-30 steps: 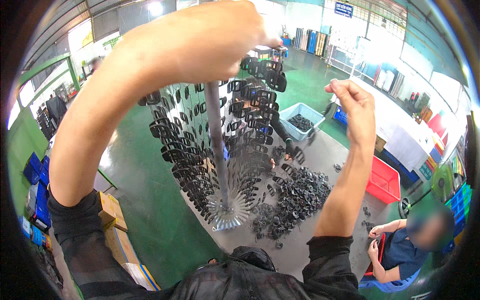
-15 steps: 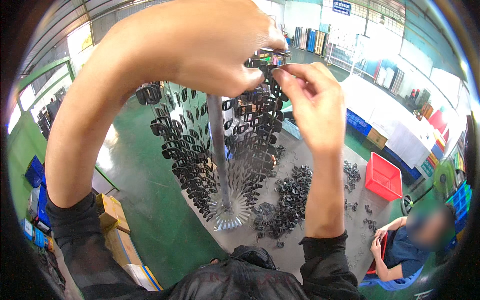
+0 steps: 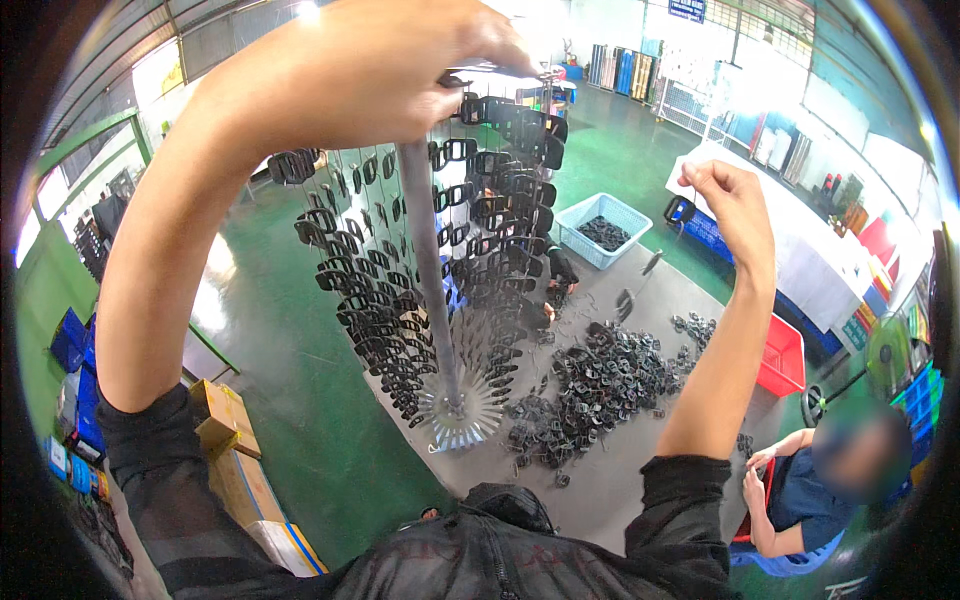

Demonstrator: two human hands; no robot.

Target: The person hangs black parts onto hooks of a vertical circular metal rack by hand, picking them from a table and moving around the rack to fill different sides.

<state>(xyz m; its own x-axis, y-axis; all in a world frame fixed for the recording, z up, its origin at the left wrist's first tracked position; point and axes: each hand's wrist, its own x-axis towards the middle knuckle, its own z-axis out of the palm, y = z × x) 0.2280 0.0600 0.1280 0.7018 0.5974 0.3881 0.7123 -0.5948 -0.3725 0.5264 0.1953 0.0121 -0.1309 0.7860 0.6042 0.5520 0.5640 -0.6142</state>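
Observation:
A tall hanging rack has a grey centre pole (image 3: 428,250), with rows of small black buckle-like pieces (image 3: 500,205) strung on thin lines around it. At its top, my left hand (image 3: 440,65) curls its thumb and fingers around the rack's upper edge, partly hiding it. To the right of the rack, my right hand (image 3: 735,205) is raised, closed in a pinch on a thin wire. Several black pieces hang apart along this wire, the top piece (image 3: 680,210) just below my fingertips. A heap of loose black pieces (image 3: 600,390) lies on the grey table (image 3: 480,480).
A light blue basket (image 3: 603,232) with black pieces is at the table's far edge. A red bin (image 3: 782,358) stands at the right. A seated co-worker (image 3: 800,500) is at the lower right. Cardboard boxes (image 3: 235,460) line the left. Behind the rack another person is partly hidden.
My right hand has moved away from the rack to the right, with a wire of black pieces now hanging from it. My left hand has shifted left and up along the rack's top.

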